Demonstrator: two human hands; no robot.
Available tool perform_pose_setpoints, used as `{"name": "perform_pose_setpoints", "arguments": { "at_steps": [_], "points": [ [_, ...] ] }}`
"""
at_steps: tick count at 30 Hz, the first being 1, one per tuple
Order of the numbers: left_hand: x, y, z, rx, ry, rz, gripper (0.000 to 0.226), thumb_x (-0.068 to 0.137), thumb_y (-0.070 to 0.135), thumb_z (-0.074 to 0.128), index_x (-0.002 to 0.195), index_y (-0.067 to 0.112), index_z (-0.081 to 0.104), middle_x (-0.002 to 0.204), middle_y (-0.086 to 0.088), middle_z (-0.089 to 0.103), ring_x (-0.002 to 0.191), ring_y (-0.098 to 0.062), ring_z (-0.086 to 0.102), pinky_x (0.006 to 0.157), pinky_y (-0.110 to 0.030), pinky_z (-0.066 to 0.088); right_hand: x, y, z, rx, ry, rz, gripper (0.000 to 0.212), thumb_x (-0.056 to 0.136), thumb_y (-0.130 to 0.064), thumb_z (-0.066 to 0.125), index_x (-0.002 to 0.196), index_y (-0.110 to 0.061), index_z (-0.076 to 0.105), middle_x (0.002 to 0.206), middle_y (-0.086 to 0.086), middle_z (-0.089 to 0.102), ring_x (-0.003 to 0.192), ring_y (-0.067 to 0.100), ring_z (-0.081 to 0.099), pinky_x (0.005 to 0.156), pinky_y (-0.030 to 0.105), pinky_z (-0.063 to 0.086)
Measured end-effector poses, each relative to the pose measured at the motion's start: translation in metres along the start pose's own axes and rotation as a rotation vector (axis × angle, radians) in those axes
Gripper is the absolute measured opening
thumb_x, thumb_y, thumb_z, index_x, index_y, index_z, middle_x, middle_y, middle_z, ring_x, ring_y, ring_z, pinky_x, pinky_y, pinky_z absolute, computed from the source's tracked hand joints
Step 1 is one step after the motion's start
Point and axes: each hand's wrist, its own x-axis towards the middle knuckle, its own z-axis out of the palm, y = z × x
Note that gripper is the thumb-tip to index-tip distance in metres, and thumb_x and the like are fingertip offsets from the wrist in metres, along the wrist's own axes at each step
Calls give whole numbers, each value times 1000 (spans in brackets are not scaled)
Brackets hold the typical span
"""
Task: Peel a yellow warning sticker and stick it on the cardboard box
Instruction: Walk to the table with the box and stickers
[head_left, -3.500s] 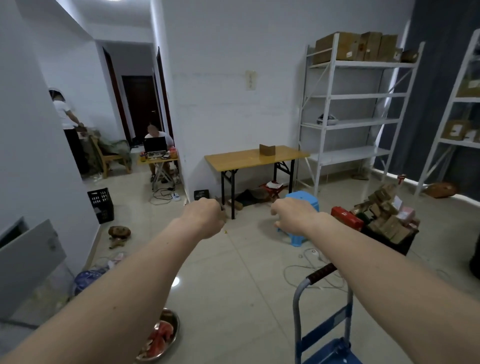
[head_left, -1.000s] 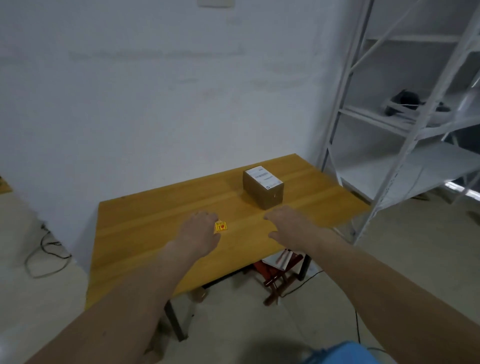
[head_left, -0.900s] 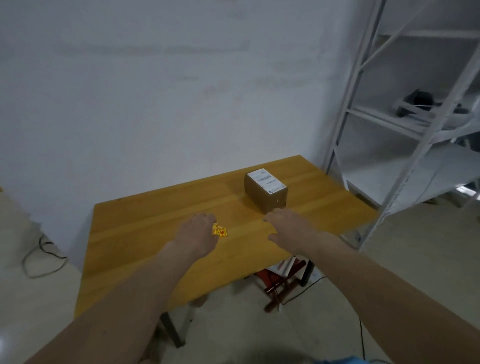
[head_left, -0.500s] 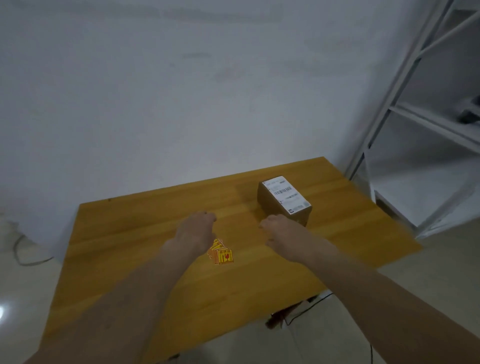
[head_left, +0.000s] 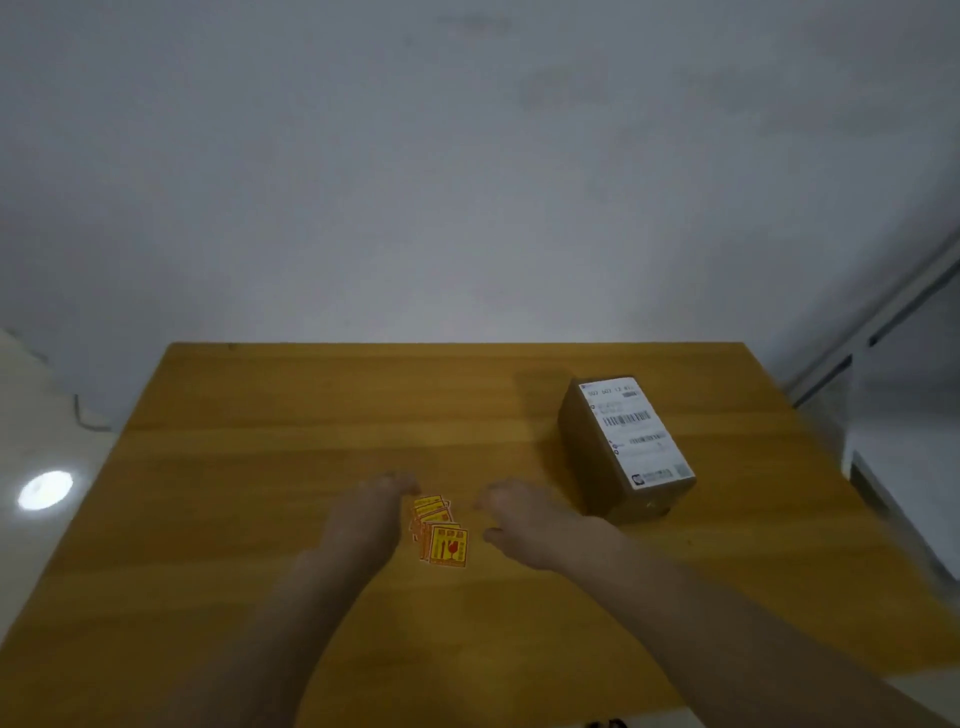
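Note:
A small fanned pile of yellow warning stickers (head_left: 440, 532) with red marks lies on the wooden table (head_left: 260, 467), near its middle. My left hand (head_left: 371, 512) hovers just left of the pile, fingers loosely curled, holding nothing. My right hand (head_left: 524, 519) hovers just right of the pile, fingers apart and empty. A brown cardboard box (head_left: 621, 449) with a white shipping label on top stands to the right, a little beyond my right hand.
A white wall rises right behind the table's far edge. A white metal shelf frame (head_left: 893, 332) stands past the table's right side. Pale floor with a light reflection (head_left: 44, 488) and a cable shows at the left.
I have walked from across the room up to the table and now look down on it. Both hands have come down on either side of the sticker pile.

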Motion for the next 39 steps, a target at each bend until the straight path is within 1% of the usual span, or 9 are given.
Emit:
{"name": "perform_pose_setpoints", "arguments": {
  "at_steps": [4,8,14,18,21,28,32,36,39],
  "points": [
    [19,2,48,-101,54,-153,45,88,-1,46,119,29,60,128,-2,62,113,-24,59,89,-35,49,32,23,33,-12,-50,-100,29,91,-19,52,116,-5,56,125,16,53,122,34,48,93,41,44],
    [40,2,93,-116,146,-224,39,89,4,49,117,28,63,122,-7,65,108,-28,61,80,-36,49,64,44,75,46,-41,-153,37,90,-26,54,123,-9,53,135,15,46,129,33,40,104,44,38],
    [52,-14,142,-214,425,-253,33,85,1,51,106,17,71,113,-16,70,103,-37,63,83,-39,48,101,47,132,264,198,-298,33,86,-26,62,115,-11,56,118,11,50,114,29,47,95,40,42],
    [47,-21,161,-229,566,-277,35,85,1,48,107,18,70,112,-14,70,103,-36,63,84,-41,48,96,51,159,154,448,-463,31,84,-27,62,110,-9,60,117,12,53,112,29,47,92,36,37],
    [30,-19,172,-218,619,-334,36,87,3,47,111,21,67,115,-14,67,107,-35,60,84,-41,48,79,51,175,-2,531,-521,39,87,-33,57,118,-9,60,126,10,52,116,29,44,96,37,35],
    [-39,9,193,-183,571,-204,35,84,-4,48,111,12,65,121,-13,59,117,-32,50,96,-40,41,16,58,192,-156,441,-375,54,93,-46,40,135,-12,42,144,5,37,129,27,32,104,39,28],
    [-71,29,204,-119,537,-154,38,86,-1,47,116,18,61,127,-8,56,121,-28,45,97,-39,40,-20,75,205,-149,387,-289,60,94,-50,35,141,-14,32,149,1,31,135,24,26,109,38,24],
    [-98,48,215,-53,496,-67,46,86,-4,43,126,17,53,134,-5,52,125,-26,40,103,-36,37,-49,90,217,-123,282,-226,64,96,-52,27,150,-21,13,161,-5,10,147,21,4,119,44,8],
    [-116,60,225,-24,471,-58,48,88,-1,42,132,17,46,139,-3,49,129,-25,37,106,-34,33,-68,93,225,-141,261,-202,65,95,-53,25,150,-21,12,161,-8,0,148,19,-10,120,46,2]
  ]
}}
